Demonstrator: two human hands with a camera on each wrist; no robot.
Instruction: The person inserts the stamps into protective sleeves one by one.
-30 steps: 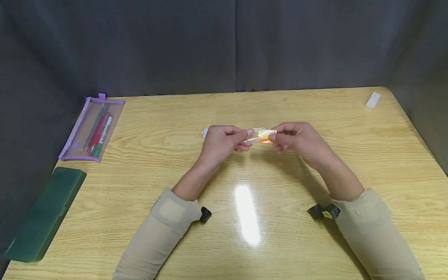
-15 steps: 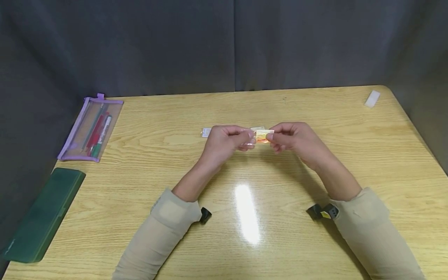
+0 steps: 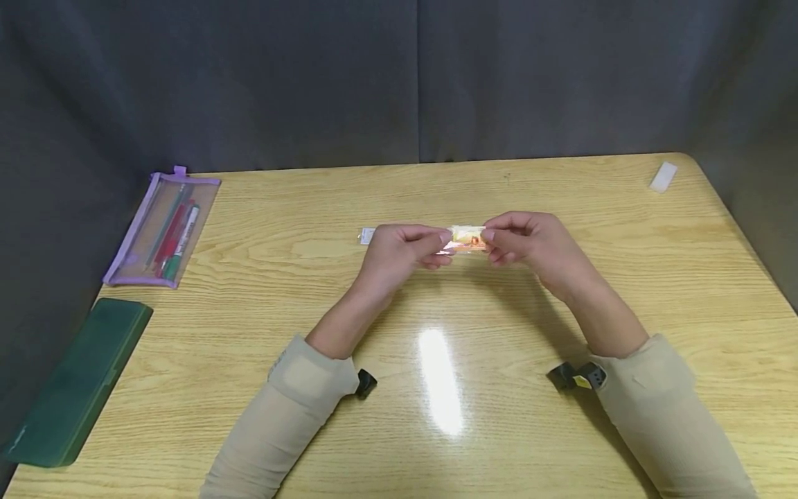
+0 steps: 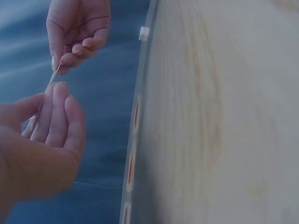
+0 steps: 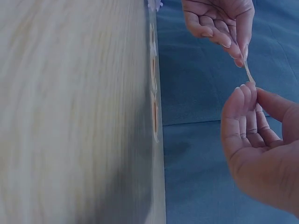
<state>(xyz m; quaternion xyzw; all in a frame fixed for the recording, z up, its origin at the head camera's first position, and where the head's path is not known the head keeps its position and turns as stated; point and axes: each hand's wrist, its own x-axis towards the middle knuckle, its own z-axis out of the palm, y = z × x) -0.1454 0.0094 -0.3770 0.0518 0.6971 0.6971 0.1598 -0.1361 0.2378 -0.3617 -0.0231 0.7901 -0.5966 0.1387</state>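
Note:
Between my hands, raised above the wooden table (image 3: pixel 299 430), is a small flat packet (image 3: pixel 469 238) with yellow and orange print and shiny clear edges. My left hand (image 3: pixel 399 253) pinches its left end between thumb and fingers. At the other end, the thumb and fingertips of my right hand (image 3: pixel 530 242) grip the printed part. Both wrist views show the packet edge-on, as a thin pale strip (image 5: pixel 249 72) running from one hand's fingertips to the other's. Beyond my left hand, the white end of another flat piece (image 3: pixel 366 236) lies on the table, partly hidden by that hand.
At the left are a purple-edged mesh pouch (image 3: pixel 140 229) of pens and a long dark green case (image 3: pixel 81 381). A small white block (image 3: pixel 663 177) lies near the far right corner. Several thin flat pieces (image 5: pixel 155 112) with brownish middles lie on the table. A dark curtain (image 3: pixel 312 83) hangs behind.
The packet has tilted so that more of its printed face shows between my hands. My right hand has risen slightly; my left hand has stayed nearly in place.

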